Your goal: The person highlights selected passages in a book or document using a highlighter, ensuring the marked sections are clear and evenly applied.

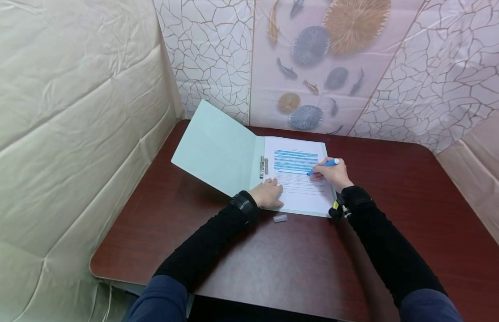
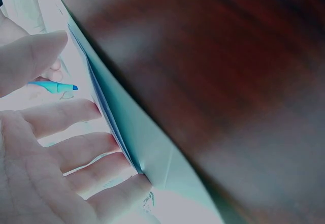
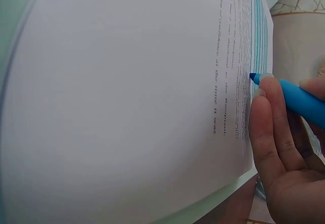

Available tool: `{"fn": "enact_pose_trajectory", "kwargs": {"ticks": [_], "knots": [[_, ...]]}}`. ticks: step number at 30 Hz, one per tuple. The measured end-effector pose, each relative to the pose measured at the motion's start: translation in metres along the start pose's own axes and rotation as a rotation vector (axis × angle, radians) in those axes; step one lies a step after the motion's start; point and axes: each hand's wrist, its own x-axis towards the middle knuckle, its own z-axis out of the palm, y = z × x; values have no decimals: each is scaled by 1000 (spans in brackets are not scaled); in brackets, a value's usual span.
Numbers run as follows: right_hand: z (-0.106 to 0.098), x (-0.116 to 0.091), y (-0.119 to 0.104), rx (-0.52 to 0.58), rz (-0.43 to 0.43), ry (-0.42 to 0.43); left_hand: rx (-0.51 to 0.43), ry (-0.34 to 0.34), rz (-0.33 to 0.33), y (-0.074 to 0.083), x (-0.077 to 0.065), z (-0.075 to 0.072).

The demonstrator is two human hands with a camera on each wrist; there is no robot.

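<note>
A light green folder (image 1: 217,147) lies open on the table, its left cover tilted up. Inside is a stack of printed paper (image 1: 301,201) beside a metal clip (image 1: 262,167). Blue highlighter stripes (image 1: 295,161) cover the upper lines of text. My right hand (image 1: 334,173) pinches a blue highlighter (image 3: 299,99), its dark tip at the page just below the striped lines. With fingers extended, my left hand (image 1: 267,193) rests on the lower left of the page, near the folder's lower edge.
A small greyish cap (image 1: 280,218) lies on the dark red-brown table (image 1: 249,264) in front of the folder. Patterned cloth (image 1: 211,58) hangs behind the table, and a cream padded cover (image 1: 72,134) rises at the left.
</note>
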Motion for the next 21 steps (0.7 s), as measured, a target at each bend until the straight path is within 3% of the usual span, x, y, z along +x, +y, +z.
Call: {"fn": "enact_pose_trajectory", "kwargs": {"ticks": [21], "knots": [[-4,-1,1,-5,23,19,-3,1,3,0,0,0]]}}
